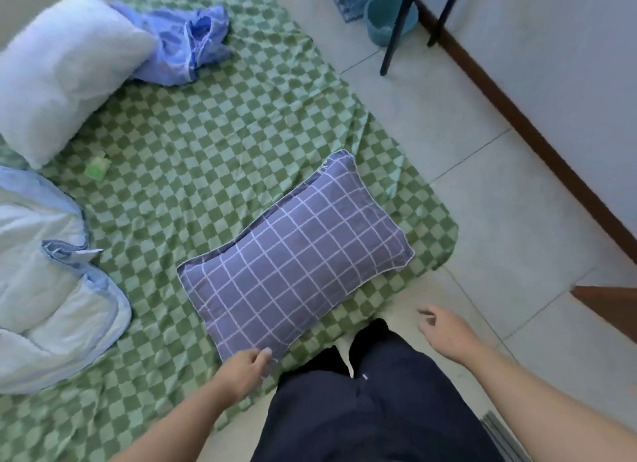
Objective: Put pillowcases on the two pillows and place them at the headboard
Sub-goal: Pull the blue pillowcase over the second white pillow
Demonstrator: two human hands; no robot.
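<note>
A pillow in a purple case with a white grid (pixel 296 254) lies flat near the edge of the green checked bed sheet (pixel 193 144). My left hand (pixel 246 368) pinches the near corner of that pillow. My right hand (pixel 444 330) hovers over the floor beside the bed, fingers loosely curled, holding nothing. A bare white pillow (pixel 62 72) lies at the far left of the bed. A crumpled blue pillowcase (pixel 182 44) lies against it.
A white and light blue quilt (pixel 51 279) is bunched at the left. A small green object (pixel 97 166) sits on the sheet. On the tiled floor stand a teal bin (pixel 387 22) and dark table legs (pixel 396 30). A wall with brown skirting (pixel 537 134) runs at the right.
</note>
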